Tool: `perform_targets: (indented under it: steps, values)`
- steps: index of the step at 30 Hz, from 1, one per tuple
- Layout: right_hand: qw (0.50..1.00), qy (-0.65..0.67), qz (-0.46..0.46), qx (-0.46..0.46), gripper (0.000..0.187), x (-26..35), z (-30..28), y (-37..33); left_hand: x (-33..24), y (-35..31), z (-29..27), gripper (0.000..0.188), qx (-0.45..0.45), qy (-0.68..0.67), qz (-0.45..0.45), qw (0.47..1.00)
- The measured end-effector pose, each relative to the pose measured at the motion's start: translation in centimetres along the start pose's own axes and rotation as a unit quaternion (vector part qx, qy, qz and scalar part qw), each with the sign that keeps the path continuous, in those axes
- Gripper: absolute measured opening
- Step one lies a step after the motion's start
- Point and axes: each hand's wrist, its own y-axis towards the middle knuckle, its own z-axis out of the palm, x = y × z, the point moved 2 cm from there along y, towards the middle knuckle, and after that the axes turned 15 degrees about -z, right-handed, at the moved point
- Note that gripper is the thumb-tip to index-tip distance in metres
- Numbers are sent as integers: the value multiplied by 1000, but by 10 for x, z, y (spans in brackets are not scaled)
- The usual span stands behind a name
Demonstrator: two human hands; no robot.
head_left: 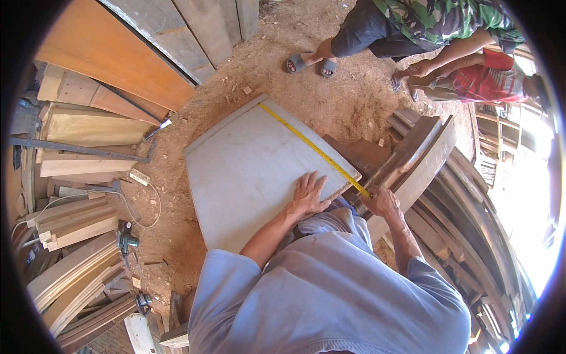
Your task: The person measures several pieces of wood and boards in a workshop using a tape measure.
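A large pale grey board [242, 171] lies in front of me, with a thin strip or line along its far left side. Across its right part stretches a yellow tape measure [312, 146], pulled out from the far edge to the near right edge. My left hand [309, 194] rests flat on the board near its close edge, fingers spread, holding nothing. Just past the right edge, my right hand [383, 203] is closed around the near end of the tape measure. Its fingers hide the tape's case.
Curved wooden planks [466, 218] are stacked at the right. Stacked timber [76, 221], an orange panel [118, 53], a pale cable [156, 206] and a dark green power tool [125, 239] are at the left. Two people [421, 23] are at the far right on the chip-strewn floor [259, 65].
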Motion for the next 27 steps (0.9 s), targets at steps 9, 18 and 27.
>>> perform_targets:
  steps: [9, 18, 27]
  values:
    - [999, 16, 9, 44, 45, -3, 0, 1, 1, 31, -3, 58, 70, 4, -83, 994]
    - [998, 35, 16, 45, 45, -6, 2, 2, -24, 54, -3, 49, 63, -40, -111, 991]
    - [998, 27, 9, 47, 48, -6, -2, 5, -16, 62, 3, 40, 103, -92, -164, 977]
